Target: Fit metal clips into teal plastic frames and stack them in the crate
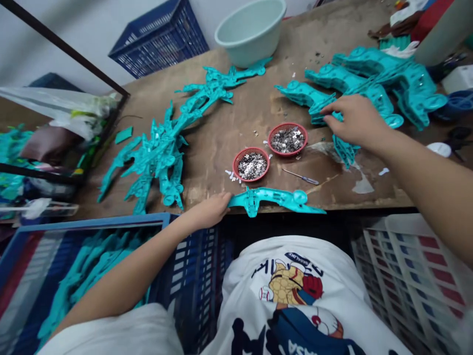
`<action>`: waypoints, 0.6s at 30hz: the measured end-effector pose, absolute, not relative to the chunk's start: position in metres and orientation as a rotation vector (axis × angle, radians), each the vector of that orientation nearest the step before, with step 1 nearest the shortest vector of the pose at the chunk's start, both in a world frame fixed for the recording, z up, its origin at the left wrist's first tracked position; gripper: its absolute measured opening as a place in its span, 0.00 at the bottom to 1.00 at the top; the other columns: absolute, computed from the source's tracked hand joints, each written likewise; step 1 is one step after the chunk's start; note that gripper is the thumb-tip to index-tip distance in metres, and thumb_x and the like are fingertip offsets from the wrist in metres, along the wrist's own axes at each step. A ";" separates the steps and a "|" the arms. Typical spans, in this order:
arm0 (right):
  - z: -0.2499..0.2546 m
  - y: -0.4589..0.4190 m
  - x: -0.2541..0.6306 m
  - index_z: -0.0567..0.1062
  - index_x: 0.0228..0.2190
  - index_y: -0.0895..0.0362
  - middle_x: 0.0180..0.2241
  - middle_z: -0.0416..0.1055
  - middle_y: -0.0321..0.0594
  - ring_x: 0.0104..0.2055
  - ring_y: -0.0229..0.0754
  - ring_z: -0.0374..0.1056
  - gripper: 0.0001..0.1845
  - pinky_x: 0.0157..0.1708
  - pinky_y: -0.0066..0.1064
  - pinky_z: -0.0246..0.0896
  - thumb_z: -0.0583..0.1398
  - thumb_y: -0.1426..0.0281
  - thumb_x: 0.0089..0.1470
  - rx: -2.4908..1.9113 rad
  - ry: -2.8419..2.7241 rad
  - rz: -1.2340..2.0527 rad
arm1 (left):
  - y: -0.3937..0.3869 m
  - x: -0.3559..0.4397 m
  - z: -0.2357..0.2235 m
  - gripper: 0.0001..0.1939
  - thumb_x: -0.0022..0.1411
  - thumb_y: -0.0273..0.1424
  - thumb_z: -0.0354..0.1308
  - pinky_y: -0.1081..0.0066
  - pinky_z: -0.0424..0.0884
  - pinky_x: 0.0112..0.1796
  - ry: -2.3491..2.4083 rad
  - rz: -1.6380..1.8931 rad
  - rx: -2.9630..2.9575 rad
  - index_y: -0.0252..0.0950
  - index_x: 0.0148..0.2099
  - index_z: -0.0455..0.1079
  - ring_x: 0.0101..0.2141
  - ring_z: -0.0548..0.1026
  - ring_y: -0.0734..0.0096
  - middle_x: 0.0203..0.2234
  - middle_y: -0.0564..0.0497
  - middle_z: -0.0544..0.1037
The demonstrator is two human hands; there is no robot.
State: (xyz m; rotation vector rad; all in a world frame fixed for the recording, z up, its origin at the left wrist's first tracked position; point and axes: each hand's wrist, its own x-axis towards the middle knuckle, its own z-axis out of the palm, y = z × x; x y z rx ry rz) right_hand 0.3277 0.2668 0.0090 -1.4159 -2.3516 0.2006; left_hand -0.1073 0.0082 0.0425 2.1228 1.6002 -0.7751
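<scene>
My left hand (212, 209) is closed on the left end of a long turquoise plastic part (275, 197), which lies along the table's front edge. Over at the right, my right hand (356, 118) has thumb and forefinger on another turquoise plastic part (318, 106) at the near side of a stack of similar parts (369, 81). Two red baskets (251, 178) (288, 152) hold many small metal pieces. A screwdriver (301, 176) rests on the table to the right of the baskets.
A heap of turquoise parts (158, 158) stretches across the table's left side. Behind it stand a pale green basin (251, 39) and a blue crate (160, 39). Below the table edge are a blue crate with turquoise parts (92, 224) and a white crate (402, 231).
</scene>
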 end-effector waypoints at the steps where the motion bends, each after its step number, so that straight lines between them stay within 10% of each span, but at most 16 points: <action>1: 0.006 0.264 0.318 0.95 0.66 0.64 0.64 0.92 0.64 0.72 0.70 0.86 0.26 0.76 0.55 0.76 0.62 0.71 0.80 -1.380 -2.445 0.216 | 0.008 -0.105 0.038 0.12 0.87 0.25 0.57 0.55 0.85 0.59 1.639 -0.802 2.137 0.36 0.65 0.76 0.60 0.92 0.43 0.60 0.32 0.91; 6: -0.013 0.266 0.251 0.96 0.67 0.61 0.62 0.93 0.60 0.65 0.68 0.87 0.28 0.66 0.51 0.79 0.60 0.71 0.82 -1.297 -2.741 0.187 | 0.025 -0.081 0.048 0.20 0.89 0.24 0.54 0.47 0.82 0.63 1.770 -0.763 2.294 0.29 0.72 0.80 0.68 0.87 0.31 0.66 0.24 0.88; 18: -0.038 0.300 0.222 0.96 0.66 0.58 0.62 0.93 0.58 0.68 0.72 0.86 0.24 0.68 0.54 0.80 0.66 0.65 0.81 -1.496 -2.800 0.227 | 0.115 -0.040 0.015 0.26 0.91 0.30 0.49 0.49 0.77 0.71 1.650 -0.510 2.380 0.32 0.68 0.90 0.73 0.84 0.40 0.73 0.32 0.88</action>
